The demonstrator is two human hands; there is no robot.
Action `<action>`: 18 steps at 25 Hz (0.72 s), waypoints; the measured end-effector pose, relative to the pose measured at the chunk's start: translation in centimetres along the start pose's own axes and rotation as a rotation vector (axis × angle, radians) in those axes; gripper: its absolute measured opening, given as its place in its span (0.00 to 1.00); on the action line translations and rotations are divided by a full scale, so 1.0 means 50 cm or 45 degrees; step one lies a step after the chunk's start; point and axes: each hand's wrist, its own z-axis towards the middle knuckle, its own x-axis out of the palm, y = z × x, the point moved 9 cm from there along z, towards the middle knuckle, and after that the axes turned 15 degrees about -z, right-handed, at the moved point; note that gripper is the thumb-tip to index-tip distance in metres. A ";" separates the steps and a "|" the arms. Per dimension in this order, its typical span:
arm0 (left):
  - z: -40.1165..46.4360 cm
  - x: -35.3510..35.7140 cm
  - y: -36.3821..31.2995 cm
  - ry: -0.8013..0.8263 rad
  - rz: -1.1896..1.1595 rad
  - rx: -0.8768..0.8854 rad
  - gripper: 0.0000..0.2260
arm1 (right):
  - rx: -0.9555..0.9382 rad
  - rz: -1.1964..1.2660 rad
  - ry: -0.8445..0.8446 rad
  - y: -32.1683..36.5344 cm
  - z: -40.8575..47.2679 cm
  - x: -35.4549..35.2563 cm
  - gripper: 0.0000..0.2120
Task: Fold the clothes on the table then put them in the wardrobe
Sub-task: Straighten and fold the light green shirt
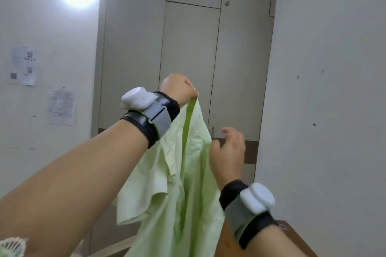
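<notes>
A light green garment (179, 194) hangs in the air in front of me, creased, with a darker green band running down its middle. My left hand (179, 89) is raised and shut on its top edge. Lower and to the right, my right hand (228, 152) grips the garment's right edge between thumb and fingers, the other fingers spread. Both wrists wear black straps with white devices. The grey wardrobe (188, 48) stands straight ahead with all its doors closed. A brown table (292, 236) shows at the bottom right, mostly hidden by the cloth.
Papers (23, 67) are stuck to the white wall on the left. A white wall (323, 89) rises close on the right. A patterned white and green sleeve (12, 246) shows at the bottom left corner.
</notes>
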 end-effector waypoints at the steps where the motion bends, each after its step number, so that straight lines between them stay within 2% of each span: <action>1: 0.007 0.002 0.004 0.015 0.090 -0.006 0.08 | -0.076 0.109 0.050 0.044 -0.026 0.013 0.12; 4: 0.013 0.026 0.014 0.087 0.186 -0.014 0.10 | -0.096 0.105 0.363 0.073 -0.064 0.104 0.13; 7: 0.025 0.019 0.033 0.088 0.123 0.015 0.10 | -0.041 -0.125 0.539 0.009 -0.055 0.183 0.04; 9: 0.038 -0.011 0.053 0.059 0.052 0.040 0.10 | -0.001 -0.276 0.697 -0.042 -0.053 0.226 0.06; 11: 0.049 -0.053 0.081 0.045 0.107 0.092 0.08 | 0.141 -0.198 0.793 -0.085 -0.036 0.237 0.08; 13: 0.065 -0.090 0.129 0.140 0.375 0.136 0.06 | 0.255 -0.086 0.707 -0.108 0.017 0.202 0.09; 15: 0.080 -0.116 0.204 0.303 0.616 0.053 0.16 | 0.194 -0.165 0.572 -0.102 0.084 0.153 0.10; 18: 0.091 -0.143 0.292 0.397 0.571 -0.104 0.22 | 0.092 -0.229 0.422 -0.049 0.143 0.104 0.12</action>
